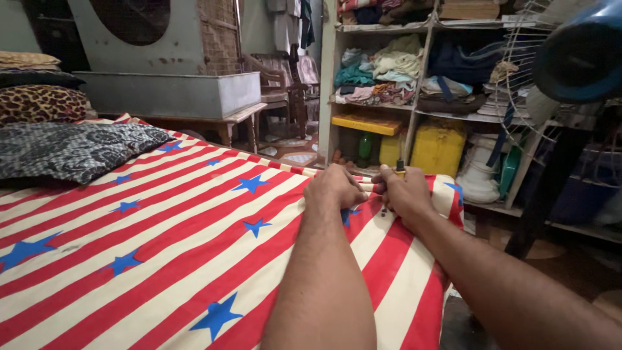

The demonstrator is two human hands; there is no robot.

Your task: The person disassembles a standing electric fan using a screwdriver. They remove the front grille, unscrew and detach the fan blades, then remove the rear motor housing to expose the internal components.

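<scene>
A bedsheet (pixel 162 240) with red and cream stripes and blue stars covers the bed. Both of my hands are at its far corner. My left hand (pixel 334 188) is closed, fingers curled down onto the sheet's edge. My right hand (pixel 403 191) is fisted beside it, touching it, gripping the sheet's edge; a small dark and yellow tip sticks up just above that fist. What lies under the fingers is hidden.
A grey patterned pillow (pixel 71 150) and a leopard-print cushion (pixel 39 104) lie at the bed's left. Shelves (pixel 414 71) with folded clothes and yellow boxes (pixel 437 149) stand ahead. A fan (pixel 570 58) on a dark stand is at right. A grey cooler (pixel 168 91) sits behind.
</scene>
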